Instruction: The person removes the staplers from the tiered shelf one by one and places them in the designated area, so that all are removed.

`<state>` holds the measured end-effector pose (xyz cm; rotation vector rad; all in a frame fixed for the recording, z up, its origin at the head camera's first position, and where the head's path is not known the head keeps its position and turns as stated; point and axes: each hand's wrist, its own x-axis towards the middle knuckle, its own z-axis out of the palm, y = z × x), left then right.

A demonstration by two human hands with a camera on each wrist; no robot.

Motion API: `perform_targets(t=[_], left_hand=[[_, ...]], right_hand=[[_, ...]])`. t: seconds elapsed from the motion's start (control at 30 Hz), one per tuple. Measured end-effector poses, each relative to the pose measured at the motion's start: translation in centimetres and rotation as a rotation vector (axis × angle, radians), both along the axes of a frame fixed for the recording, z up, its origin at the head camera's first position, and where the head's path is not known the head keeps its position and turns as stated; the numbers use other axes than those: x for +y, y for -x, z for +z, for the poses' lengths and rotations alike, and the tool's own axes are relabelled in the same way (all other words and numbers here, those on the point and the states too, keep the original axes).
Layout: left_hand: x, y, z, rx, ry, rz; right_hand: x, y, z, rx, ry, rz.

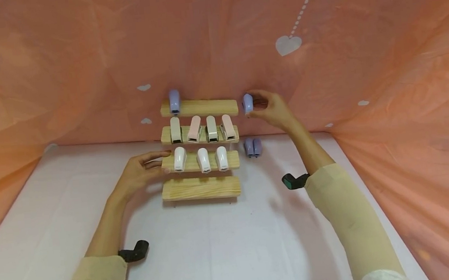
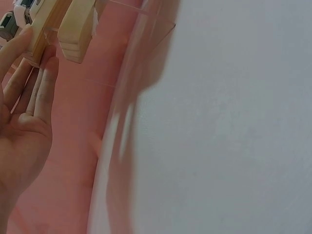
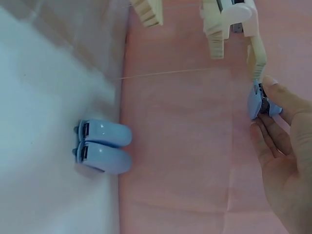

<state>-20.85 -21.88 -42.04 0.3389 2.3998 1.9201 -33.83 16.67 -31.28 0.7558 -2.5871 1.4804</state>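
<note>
My right hand (image 1: 272, 108) pinches a small purple stapler (image 1: 247, 103) between thumb and fingers, just off the right end of the top wooden shelf (image 1: 209, 107). In the right wrist view that stapler (image 3: 255, 101) overlaps the shelf's end. My left hand (image 1: 140, 173) holds the left end of a lower wooden shelf (image 1: 230, 159), thumb and fingers on either side of the board (image 2: 44, 34). White staplers (image 1: 204, 160) stand on that shelf. Above it is a row of pale green and pink staplers (image 1: 194, 129). One purple stapler (image 1: 174, 101) sits at the top shelf's left.
Two more purple staplers (image 1: 253, 147) stand side by side on the white tabletop (image 1: 218, 248), right of the stepped rack. The lowest wooden shelf (image 1: 201, 188) bears no stapler. An orange-pink cloth (image 1: 198, 39) with white hearts hangs close behind the rack.
</note>
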Motion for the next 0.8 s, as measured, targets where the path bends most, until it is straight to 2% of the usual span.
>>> perform_targets(t=[0.27,0.33,0.57,0.8], left_hand=[[0.2,-0.2,0.2,-0.005,0.015,0.009],[0.2,-0.1,0.2,-0.002,0.022,0.01],[0.1,-0.3,0.1,0.001,0.042,0.009],[0.2,-0.3,0.1,-0.007,0.033,0.001]], right_hand=[[1.6,-0.3,-1.6,-0.003,0.013,-0.019],[1.9,-0.6,-1.9,-0.008,0.012,-0.027],[2.0,-3.5,-1.4,-0.067,0.0,-0.043],[3.4,-4.0,-3.1,-0.065,0.002,-0.038]])
